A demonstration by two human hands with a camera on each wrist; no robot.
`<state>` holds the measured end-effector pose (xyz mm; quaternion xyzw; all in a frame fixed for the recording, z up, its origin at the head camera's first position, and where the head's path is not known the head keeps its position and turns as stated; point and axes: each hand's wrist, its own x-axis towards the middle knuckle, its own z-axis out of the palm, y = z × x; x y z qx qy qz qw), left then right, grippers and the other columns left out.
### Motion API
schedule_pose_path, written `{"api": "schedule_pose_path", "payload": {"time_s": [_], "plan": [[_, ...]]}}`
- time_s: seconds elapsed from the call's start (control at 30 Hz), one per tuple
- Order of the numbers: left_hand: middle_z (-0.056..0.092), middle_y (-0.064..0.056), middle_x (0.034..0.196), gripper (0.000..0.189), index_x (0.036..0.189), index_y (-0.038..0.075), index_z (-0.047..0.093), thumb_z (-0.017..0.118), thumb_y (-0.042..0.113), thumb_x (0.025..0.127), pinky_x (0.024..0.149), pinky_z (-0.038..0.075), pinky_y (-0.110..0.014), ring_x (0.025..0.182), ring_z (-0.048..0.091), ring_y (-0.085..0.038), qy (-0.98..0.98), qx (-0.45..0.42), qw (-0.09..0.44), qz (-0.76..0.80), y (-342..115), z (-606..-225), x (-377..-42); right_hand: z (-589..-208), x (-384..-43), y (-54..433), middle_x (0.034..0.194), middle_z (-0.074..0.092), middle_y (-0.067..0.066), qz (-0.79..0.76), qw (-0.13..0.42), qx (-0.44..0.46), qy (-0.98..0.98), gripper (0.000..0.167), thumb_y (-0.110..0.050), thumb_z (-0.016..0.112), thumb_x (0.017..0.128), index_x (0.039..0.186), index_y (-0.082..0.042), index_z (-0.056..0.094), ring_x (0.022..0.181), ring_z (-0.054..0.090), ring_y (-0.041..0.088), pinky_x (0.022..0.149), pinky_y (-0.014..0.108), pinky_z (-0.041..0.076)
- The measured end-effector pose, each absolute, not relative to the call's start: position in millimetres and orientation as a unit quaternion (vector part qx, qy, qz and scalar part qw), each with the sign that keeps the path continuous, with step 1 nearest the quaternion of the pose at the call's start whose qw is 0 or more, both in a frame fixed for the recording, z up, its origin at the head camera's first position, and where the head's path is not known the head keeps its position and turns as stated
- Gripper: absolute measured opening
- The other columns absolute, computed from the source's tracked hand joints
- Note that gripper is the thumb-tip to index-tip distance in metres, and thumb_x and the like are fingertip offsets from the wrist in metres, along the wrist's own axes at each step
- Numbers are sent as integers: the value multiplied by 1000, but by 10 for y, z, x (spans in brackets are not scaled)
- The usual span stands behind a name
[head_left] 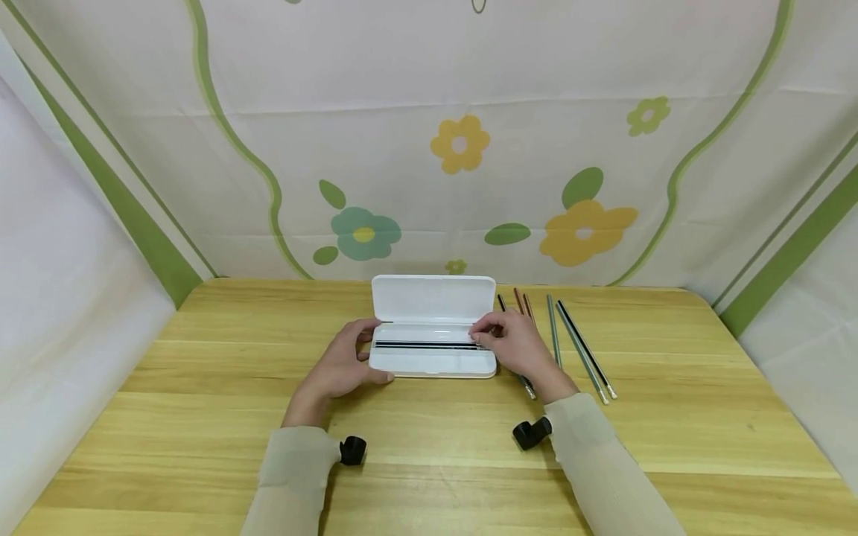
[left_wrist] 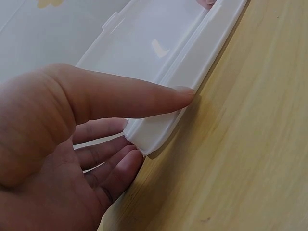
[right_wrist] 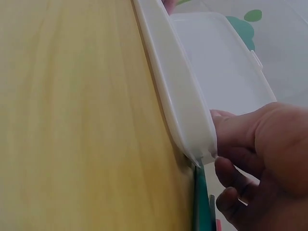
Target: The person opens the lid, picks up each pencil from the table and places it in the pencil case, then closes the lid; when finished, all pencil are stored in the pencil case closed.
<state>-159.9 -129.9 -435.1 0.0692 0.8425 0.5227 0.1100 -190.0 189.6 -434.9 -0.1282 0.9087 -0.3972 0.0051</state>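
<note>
A white pencil case (head_left: 429,363) lies open on the table, its lid (head_left: 434,299) raised at the back. Dark pencils (head_left: 422,345) rest lengthwise inside. My left hand (head_left: 342,362) grips the case's left end; in the left wrist view the thumb (left_wrist: 139,100) lies across the front edge and the fingers bend against the end. At the right end, my right hand (head_left: 524,346) has its thumb and forefinger together at the end of a dark pencil and appears to pinch it. In the right wrist view, the case wall (right_wrist: 185,91) hides those fingertips.
Right of the case lie loose pencils: reddish ones (head_left: 519,300), a black one (head_left: 501,302) partly behind the right hand, a green one (head_left: 553,327), and a green and dark pair (head_left: 585,353). A flowered cloth (head_left: 429,193) hangs behind the wooden table (head_left: 429,476).
</note>
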Motion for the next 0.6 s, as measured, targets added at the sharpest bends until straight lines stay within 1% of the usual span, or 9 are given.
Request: {"api": "schedule_pose_path", "payload": {"time_s": [0.2, 0.4, 0.6], "plan": [[44, -24, 158, 94, 159, 0, 43, 92, 2, 79, 118, 47, -56, 136, 56, -39, 843, 66, 112, 522, -1296, -4350, -1599, -4323, -1906, 1915, 100, 75, 5, -431, 24, -109, 895, 10, -20, 76, 101, 107, -14, 82, 86, 63, 19, 75, 33, 53], [45, -24, 158, 94, 159, 0, 43, 92, 2, 78, 117, 47, -55, 135, 57, -39, 841, 65, 112, 525, -1297, -4347, -1602, -4292, -1898, 1923, 99, 76, 5, -458, 42, -88, 884, 11, -23, 79, 100, 107, -16, 82, 86, 63, 21, 76, 36, 54], [44, -24, 158, 93, 159, 0, 43, 91, 1, 79, 117, 46, -56, 134, 59, -39, 838, 67, 112, 529, -1306, -4357, -1597, -4274, -1892, 1938, 101, 76, 5, -467, 53, -75, 879, 14, -27, 80, 98, 107, -17, 82, 87, 63, 22, 77, 36, 53]]}}
